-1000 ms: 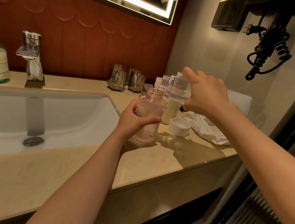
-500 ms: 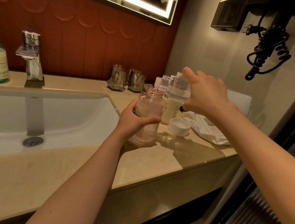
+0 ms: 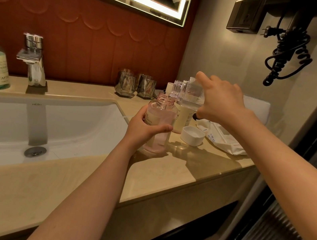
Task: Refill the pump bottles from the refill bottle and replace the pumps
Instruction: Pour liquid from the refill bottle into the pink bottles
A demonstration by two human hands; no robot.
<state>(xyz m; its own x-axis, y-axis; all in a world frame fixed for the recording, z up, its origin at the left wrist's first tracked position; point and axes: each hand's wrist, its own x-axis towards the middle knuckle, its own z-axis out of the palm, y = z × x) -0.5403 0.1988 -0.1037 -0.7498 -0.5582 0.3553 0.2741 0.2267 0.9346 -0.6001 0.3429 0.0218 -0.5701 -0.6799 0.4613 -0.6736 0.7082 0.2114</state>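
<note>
On the counter (image 3: 165, 173) nothing has moved: left hand (image 3: 143, 130) grips the uncapped pump bottle (image 3: 162, 116), well back from the front edge; right hand (image 3: 219, 100) holds the refill bottle (image 3: 189, 93) tilted at its mouth (white cap (image 3: 192, 135) just beside)

bare countertop (image 3: 85, 174) in front, white cap (image 3: 192, 135) and wipes pack (image 3: 223, 139) crowding right

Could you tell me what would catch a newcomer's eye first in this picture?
Beside the sink, the left hand grips an open pink bottle while the right hand holds a clear refill bottle tilted over its mouth. A white cap lies on the counter just right of them.
</note>
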